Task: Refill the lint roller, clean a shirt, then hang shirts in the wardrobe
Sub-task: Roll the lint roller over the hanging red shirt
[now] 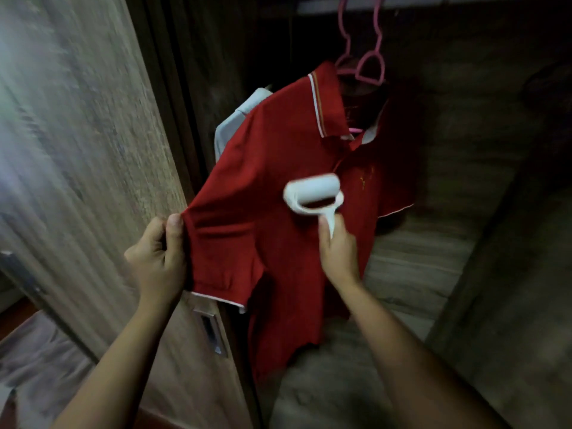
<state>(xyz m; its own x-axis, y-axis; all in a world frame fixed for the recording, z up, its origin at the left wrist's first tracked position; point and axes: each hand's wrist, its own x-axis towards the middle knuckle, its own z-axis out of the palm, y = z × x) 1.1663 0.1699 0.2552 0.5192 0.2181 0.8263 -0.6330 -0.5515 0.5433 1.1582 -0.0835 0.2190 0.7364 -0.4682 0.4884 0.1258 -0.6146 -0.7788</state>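
Note:
A red polo shirt (278, 168) with white trim hangs on a pink hanger (368, 66) inside the wardrobe. My left hand (161, 258) pinches the shirt's left sleeve and pulls it out towards the door. My right hand (337, 249) grips the handle of a white lint roller (312, 190), whose roll lies against the shirt's chest beside a small yellow logo. A pale grey or white garment (235, 119) hangs partly hidden behind the red shirt.
The wooden wardrobe door (93, 150) stands open on the left, with a metal handle (212, 332) near its edge. The wardrobe's wood-grain back and side panels (464, 150) surround the shirt. A pinkish fabric surface (37, 360) lies at the lower left.

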